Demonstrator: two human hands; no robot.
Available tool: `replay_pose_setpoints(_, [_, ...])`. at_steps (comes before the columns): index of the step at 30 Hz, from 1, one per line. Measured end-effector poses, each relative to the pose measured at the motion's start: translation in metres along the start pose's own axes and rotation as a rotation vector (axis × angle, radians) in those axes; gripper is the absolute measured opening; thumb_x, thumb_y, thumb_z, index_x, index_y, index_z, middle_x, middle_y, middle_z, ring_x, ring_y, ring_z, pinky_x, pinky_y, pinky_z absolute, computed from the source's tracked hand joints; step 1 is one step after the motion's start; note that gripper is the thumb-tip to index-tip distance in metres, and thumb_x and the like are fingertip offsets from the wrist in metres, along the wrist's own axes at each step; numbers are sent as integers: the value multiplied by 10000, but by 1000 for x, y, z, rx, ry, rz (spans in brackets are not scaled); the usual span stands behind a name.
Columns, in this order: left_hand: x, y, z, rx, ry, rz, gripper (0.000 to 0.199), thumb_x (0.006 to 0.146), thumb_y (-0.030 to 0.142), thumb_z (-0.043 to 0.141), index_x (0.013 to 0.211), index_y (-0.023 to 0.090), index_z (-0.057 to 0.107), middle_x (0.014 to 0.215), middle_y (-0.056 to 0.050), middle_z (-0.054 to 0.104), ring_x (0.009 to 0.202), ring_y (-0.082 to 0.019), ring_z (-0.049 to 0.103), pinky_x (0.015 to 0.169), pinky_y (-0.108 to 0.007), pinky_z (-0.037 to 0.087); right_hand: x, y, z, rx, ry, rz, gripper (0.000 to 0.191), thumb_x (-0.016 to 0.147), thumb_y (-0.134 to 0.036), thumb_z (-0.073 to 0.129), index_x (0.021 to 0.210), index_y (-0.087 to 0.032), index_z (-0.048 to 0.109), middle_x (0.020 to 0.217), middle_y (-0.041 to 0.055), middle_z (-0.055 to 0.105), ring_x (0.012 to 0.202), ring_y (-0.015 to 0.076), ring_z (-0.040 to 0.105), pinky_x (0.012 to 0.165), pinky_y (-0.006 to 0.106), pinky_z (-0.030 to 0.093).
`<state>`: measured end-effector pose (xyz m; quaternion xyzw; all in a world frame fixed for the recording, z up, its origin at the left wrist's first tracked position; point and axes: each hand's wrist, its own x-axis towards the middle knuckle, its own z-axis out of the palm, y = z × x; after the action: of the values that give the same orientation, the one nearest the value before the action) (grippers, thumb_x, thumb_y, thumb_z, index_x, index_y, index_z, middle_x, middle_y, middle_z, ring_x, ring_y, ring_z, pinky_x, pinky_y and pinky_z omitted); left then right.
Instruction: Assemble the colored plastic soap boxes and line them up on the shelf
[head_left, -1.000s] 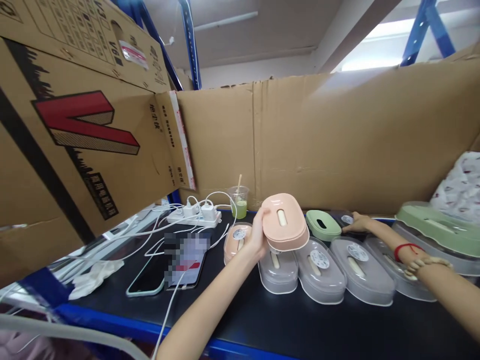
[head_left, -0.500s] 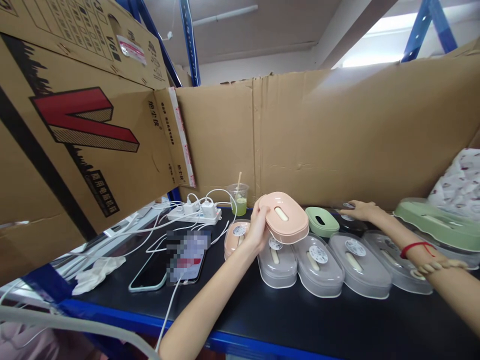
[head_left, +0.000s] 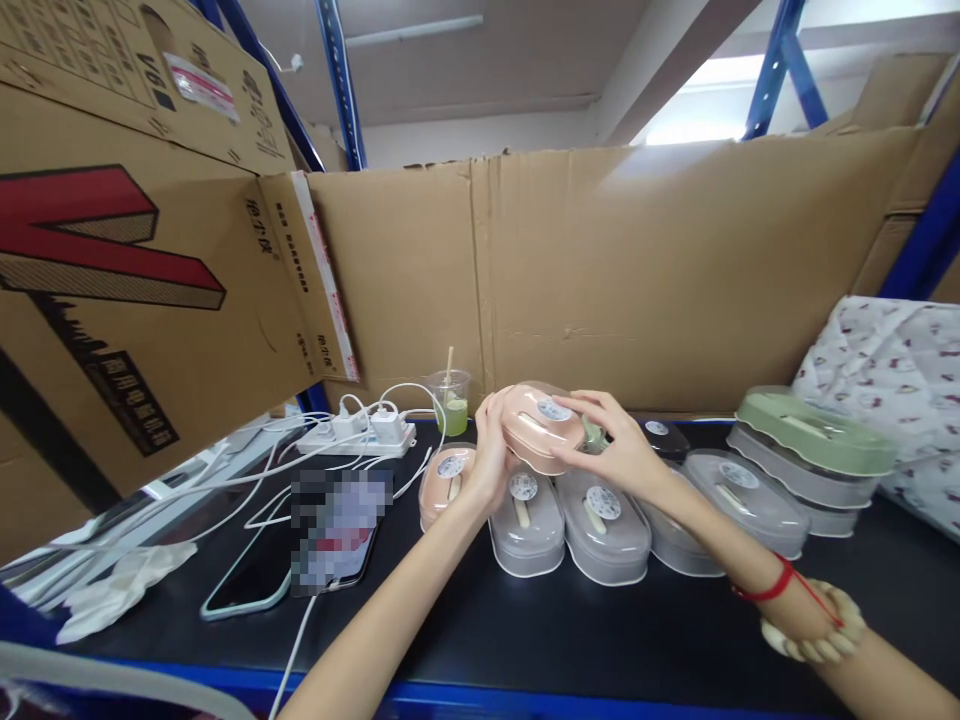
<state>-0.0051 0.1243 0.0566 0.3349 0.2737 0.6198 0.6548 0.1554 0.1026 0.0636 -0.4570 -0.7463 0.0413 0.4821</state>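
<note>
A pink oval box (head_left: 536, 430) is raised above the row of boxes, with a clear lid bearing a round sticker over it. My left hand (head_left: 495, 455) grips its left side. At its right side, my right hand (head_left: 619, 440) has thumb and fingers around the clear lid's edge. Below stand grey oval boxes (head_left: 527, 530) with clear lids and round stickers. Another pink box (head_left: 444, 485) is at the row's left end. Behind my right hand, a green box (head_left: 594, 436) is mostly hidden.
Stacked boxes with a green top one (head_left: 817, 430) stand right, beside patterned cloth (head_left: 892, 390). Left are two phones (head_left: 251, 575), a power strip (head_left: 352, 440) with cables, tissue (head_left: 124, 590) and a drink cup (head_left: 452, 405). Cardboard (head_left: 637, 280) walls the back.
My right hand has moved left from the back of the shelf to the raised pink box, which now has a clear stickered lid over it. The view has shifted to the right.
</note>
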Motion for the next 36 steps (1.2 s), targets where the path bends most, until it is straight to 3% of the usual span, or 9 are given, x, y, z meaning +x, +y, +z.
replay_pose_setpoints(7, [-4, -3, 2, -20, -96, 28, 451, 763, 345, 670, 1165, 248, 488, 1172, -51, 598, 959, -170, 618, 732, -232, 514, -2, -10, 8, 22, -17, 36, 585, 607, -435, 749, 1158, -274, 639, 1189, 84, 501, 1158, 256, 507, 982, 429, 433])
replay_pose_setpoints(13, [-8, 3, 3, -25, 41, 81, 441, 758, 261, 683, 1133, 258, 453, 1156, -27, 593, 920, -145, 624, 713, -207, 507, -3, -11, 13, 73, -28, 80, 606, 613, -427, 742, 1189, -283, 620, 1221, 87, 481, 1167, 260, 501, 977, 435, 434])
replay_pose_setpoints(20, [-5, 4, -2, 82, 20, 44, 474, 720, 402, 692, 1086, 235, 441, 1078, -40, 578, 679, -107, 577, 491, -176, 413, 3, -10, 16, 102, 3, 110, 548, 613, -424, 711, 1142, -288, 655, 1190, 79, 511, 1161, 260, 505, 978, 433, 425])
replay_pose_setpoints(26, [-5, 4, 0, 69, 58, 54, 437, 679, 347, 702, 1032, 213, 480, 997, -15, 582, 791, -116, 567, 612, -185, 444, 5, -10, 15, 68, 19, 113, 534, 585, -435, 720, 1098, -292, 681, 1133, 73, 554, 1106, 259, 539, 935, 422, 454])
replay_pose_setpoints(36, [-6, 9, 3, 40, 82, 30, 388, 630, 284, 663, 978, 213, 508, 1033, -27, 590, 870, -156, 577, 625, -216, 437, -3, -12, 18, 12, -7, 79, 566, 636, -456, 693, 1175, -295, 635, 1238, 85, 492, 1169, 275, 504, 962, 454, 443])
